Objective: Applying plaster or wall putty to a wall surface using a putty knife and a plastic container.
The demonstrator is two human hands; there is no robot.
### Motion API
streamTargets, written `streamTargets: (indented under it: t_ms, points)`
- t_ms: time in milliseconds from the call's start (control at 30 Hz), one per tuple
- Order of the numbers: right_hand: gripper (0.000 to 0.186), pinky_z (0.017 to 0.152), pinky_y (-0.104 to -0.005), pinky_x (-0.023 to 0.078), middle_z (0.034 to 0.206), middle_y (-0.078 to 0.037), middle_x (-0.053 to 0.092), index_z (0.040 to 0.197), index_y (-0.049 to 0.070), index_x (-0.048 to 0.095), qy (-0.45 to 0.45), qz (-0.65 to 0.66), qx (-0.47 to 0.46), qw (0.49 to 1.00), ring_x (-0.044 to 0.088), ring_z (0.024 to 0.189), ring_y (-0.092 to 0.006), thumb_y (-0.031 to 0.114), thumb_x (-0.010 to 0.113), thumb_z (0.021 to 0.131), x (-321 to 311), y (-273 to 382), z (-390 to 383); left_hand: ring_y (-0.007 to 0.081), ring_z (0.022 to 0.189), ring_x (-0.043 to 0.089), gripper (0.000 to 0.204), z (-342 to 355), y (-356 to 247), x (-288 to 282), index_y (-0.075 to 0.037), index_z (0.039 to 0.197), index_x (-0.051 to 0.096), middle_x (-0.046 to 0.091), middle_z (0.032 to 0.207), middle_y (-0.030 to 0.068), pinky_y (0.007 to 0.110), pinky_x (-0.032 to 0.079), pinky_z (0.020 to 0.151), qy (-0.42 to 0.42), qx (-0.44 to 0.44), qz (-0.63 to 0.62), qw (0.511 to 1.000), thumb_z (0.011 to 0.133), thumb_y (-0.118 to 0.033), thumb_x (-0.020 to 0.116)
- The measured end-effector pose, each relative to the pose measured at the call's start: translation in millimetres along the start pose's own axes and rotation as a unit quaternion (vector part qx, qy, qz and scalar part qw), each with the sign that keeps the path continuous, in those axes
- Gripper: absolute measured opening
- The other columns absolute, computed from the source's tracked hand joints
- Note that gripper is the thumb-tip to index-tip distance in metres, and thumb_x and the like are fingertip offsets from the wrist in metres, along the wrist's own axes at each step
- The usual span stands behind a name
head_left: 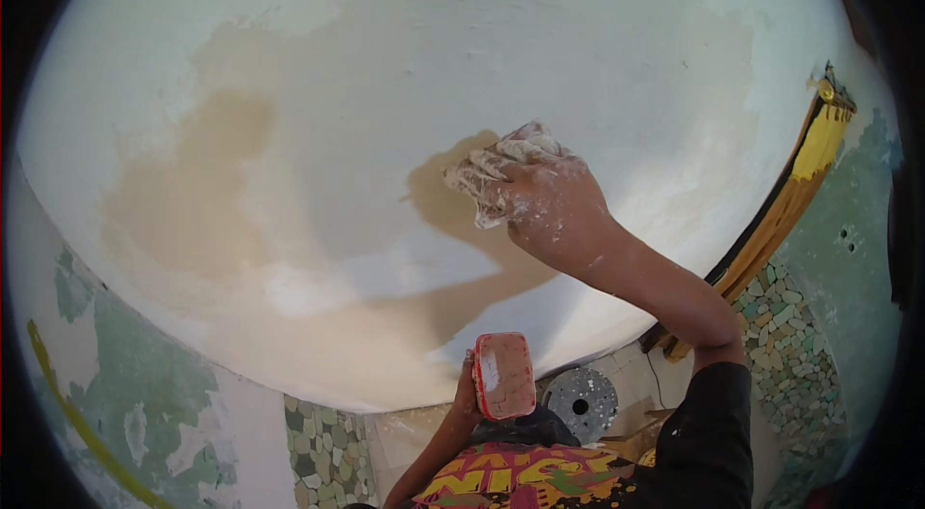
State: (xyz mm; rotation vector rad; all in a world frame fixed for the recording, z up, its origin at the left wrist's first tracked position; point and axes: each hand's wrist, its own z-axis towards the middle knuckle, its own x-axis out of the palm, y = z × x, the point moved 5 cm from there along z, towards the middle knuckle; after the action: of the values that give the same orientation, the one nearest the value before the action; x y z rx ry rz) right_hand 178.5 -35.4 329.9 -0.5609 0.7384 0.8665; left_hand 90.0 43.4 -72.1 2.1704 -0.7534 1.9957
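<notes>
My right hand [561, 206] is closed around a crumpled cloth [496, 169] smeared with white paste, held up in front of the large pale wall [385, 66]. Whether the cloth touches the surface is hard to tell; its shadow falls just to the left. White specks dot the back of that hand. Lower down, close to my body, my left hand [466, 386] grips the left side of a red-rimmed plastic tub [479, 369]. Whitish residue coats the tub's inside. Damp-looking beige patches spread over the wall on the left and around the middle.
At the right stands a wooden frame [766, 220] with a yellow part near its top. Green and tan pebble tiling [785, 316] lies beside it, with more pebble tiling [328, 442] at lower left. A round grey paint-spattered object [583, 401] sits on the floor right of the tub.
</notes>
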Motion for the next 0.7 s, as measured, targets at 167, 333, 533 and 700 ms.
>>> streamTargets:
  t_ms: [167, 333, 533, 700]
  points:
    - [0.041, 0.084, -0.0389, 0.052, 0.106, -0.006, 0.069, 0.108, 0.016, 0.069, -0.054, 0.047, 0.038, 0.997, 0.064, 0.099, -0.0253, 0.001, 0.06, 0.071, -38, -37, -19, 0.0339, 0.12, 0.054, 0.073, -1, 1, 0, -0.012, 0.143, 0.038, 0.051, 0.137, 0.0146, 0.052, 0.044, 0.101, 0.012, 0.017, 0.023, 1.0, 0.094, -0.066, 0.03]
    - [0.047, 0.084, -0.0391, 0.054, 0.102, -0.012, 0.069, 0.11, 0.013, 0.07, -0.186, 0.01, 0.083, 0.979, 0.065, 0.094, -0.0316, -0.005, 0.058, 0.069, -90, -85, -31, 0.0338, 0.122, 0.052, 0.071, -4, 0, -37, -0.012, 0.143, 0.038, 0.049, 0.138, 0.0146, 0.052, 0.042, 0.103, -0.025, 0.043, 0.032, 0.998, 0.096, -0.064, 0.028]
    - [0.039, 0.08, -0.0385, 0.055, 0.103, -0.012, 0.069, 0.107, 0.012, 0.071, -0.275, -0.104, 0.119, 0.948, 0.065, 0.09, -0.031, -0.001, 0.06, 0.071, -130, -131, 5, 0.0332, 0.116, 0.057, 0.075, -11, -9, -39, -0.014, 0.142, 0.04, 0.054, 0.134, 0.0117, 0.052, 0.046, 0.098, -0.086, 0.064, 0.06, 0.992, 0.089, -0.067, 0.042]
    - [0.035, 0.076, -0.0374, 0.055, 0.102, -0.01, 0.07, 0.105, 0.013, 0.072, -0.258, -0.16, 0.02, 0.952, 0.066, 0.089, -0.028, 0.002, 0.06, 0.074, -109, -96, 32, 0.034, 0.124, 0.05, 0.078, -2, -4, -20, -0.012, 0.147, 0.033, 0.047, 0.141, 0.0135, 0.052, 0.04, 0.105, -0.04, 0.008, 0.055, 0.998, 0.093, -0.068, 0.031]
